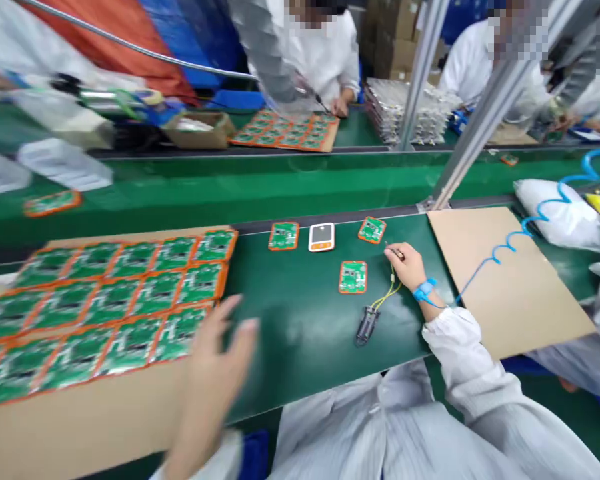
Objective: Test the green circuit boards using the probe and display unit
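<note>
My left hand (215,373) hovers with its fingers stretched out and apart over the near edge of a cardboard sheet (80,420), which carries several orange-framed green circuit boards (110,300). My right hand (404,265), wearing a blue wrist strap (424,289), rests on the green table with its fingers pinched on a small part I cannot make out. Yellow wires (387,293) run from that hand to a black clip (366,325). One loose board (353,277) lies just left of the hand; two more boards (283,235) (373,229) and a white-and-orange device (321,237) lie beyond.
A bare cardboard sheet (505,280) lies right of my right hand, crossed by a blue coiled cord (500,253). A green conveyor belt (280,180) runs behind. Across it, other people in white coats work over boards (285,130) and stacked trays (410,110). Slanted metal posts (480,113) rise at right.
</note>
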A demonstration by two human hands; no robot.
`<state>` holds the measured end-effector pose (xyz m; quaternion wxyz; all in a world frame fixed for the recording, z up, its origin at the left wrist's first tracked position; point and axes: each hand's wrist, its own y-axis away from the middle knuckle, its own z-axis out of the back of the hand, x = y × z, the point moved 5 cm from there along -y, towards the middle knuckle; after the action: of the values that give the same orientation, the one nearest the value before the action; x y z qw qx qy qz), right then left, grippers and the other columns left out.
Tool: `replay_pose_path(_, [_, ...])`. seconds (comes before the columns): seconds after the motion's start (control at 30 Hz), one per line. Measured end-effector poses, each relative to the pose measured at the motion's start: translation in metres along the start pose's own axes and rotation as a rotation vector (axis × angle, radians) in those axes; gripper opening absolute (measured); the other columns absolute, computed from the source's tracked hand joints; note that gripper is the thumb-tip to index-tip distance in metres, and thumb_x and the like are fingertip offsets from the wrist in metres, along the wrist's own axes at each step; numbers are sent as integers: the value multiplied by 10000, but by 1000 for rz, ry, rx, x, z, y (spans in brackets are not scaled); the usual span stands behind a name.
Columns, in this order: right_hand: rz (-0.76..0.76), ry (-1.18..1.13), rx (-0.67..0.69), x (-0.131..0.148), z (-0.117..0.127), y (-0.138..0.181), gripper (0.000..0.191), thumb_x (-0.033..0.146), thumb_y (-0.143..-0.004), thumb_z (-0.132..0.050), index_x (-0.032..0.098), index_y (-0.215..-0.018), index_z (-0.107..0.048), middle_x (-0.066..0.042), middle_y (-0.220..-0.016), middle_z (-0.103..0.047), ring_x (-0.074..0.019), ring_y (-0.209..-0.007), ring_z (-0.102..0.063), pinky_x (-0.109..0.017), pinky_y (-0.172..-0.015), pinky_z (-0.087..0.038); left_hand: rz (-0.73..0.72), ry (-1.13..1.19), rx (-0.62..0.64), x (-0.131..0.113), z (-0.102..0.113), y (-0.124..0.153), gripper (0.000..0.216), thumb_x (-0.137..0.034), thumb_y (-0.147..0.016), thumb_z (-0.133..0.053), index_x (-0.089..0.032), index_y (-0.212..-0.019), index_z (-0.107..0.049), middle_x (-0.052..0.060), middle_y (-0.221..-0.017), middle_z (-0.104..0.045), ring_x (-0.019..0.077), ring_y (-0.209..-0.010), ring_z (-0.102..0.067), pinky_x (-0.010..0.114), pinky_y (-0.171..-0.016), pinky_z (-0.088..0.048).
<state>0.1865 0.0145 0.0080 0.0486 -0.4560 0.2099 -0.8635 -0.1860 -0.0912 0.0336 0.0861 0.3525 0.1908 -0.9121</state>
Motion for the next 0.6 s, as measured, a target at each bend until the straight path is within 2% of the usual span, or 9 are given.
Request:
replay_pose_path(0.03, [-4, -10, 1, -1, -1, 0, 226, 372, -839, -560, 177, -818, -672, -55, -794, -653, -170, -755, -595, -300, -733, -460, -136, 10, 179, -34, -41, 4, 512, -476, -808, -523, -256, -1271, -533, 78, -1255, -590, 295, -1097, -557, 472, -972, -430])
replay_pose_path(0.07, [-8, -17, 3, -1, -1, 1, 219, 367, -836, -565, 177, -815, -671, -49, -780, -643, -166, -741, -588, -296, -723, -457, -251, 4, 273, -64, -74, 8, 531, -465, -809, -532, -206, -1274, -535, 115, -1254, -584, 311, -1143, -527, 487, -1003, -399])
replay_pose_path(0.13, [-21, -25, 11, -4, -2, 2, 208, 359, -831, -572, 176, -808, -668, -41, -757, -624, -161, -722, -574, -290, -709, -451, -336, -102, 350, -107, -125, 13, 605, -457, -796, -573, -142, -1310, -514, 186, -1306, -521, 357, -1186, -470, 518, -996, -381])
replay_pose_path(0.2, [-38, -26, 11, -6, -2, 2, 205, 356, -829, -573, 175, -811, -666, -40, -755, -615, -159, -718, -567, -289, -706, -445, -323, -221, 373, -127, -155, 10, 675, -464, -766, -622, -133, -1341, -494, 225, -1345, -454, 406, -1180, -437, 562, -943, -388])
replay_pose_path(0.3, [-59, -48, 2, -7, -2, 1, 211, 360, -832, -572, 173, -820, -667, -40, -772, -615, -154, -713, -557, -287, -704, -440, -267, -199, 397, -128, -170, 1, 626, -388, -761, -639, -169, -1334, -511, 214, -1341, -433, 412, -1184, -415, 593, -940, -363])
replay_pose_path(0.37, [-64, -88, 5, -4, -3, 1, 208, 357, -831, -578, 170, -827, -669, -38, -782, -620, -148, -708, -554, -283, -702, -440, -167, 32, 416, -119, -169, -10, 622, -311, -725, -665, -191, -1318, -521, 186, -1318, -451, 364, -1190, -431, 565, -995, -338])
replay_pose_path(0.43, [-69, -136, 10, 0, -4, 0, 200, 348, -826, -588, 166, -834, -670, -35, -781, -621, -145, -704, -556, -277, -690, -439, 69, 443, 466, -109, -168, -23, 655, -268, -673, -700, -226, -1302, -520, 149, -1286, -489, 302, -1142, -498, 506, -1004, -370])
replay_pose_path(0.5, [-61, -170, 24, 4, -4, 0, 194, 344, -826, -592, 167, -842, -670, -31, -780, -621, -145, -712, -560, -272, -683, -437, 369, 940, 552, -106, -170, -32, 582, -284, -684, -686, -236, -1246, -545, 122, -1238, -546, 267, -1083, -557, 452, -949, -439])
replay_pose_path(0.6, [-21, -169, 49, 9, -4, 2, 184, 338, -845, -583, 179, -838, -674, -26, -782, -613, -147, -732, -564, -269, -692, -432, 649, 1519, 650, -123, -173, -38, 364, -334, -785, -581, -183, -1116, -598, 121, -1158, -620, 279, -1115, -573, 417, -896, -495])
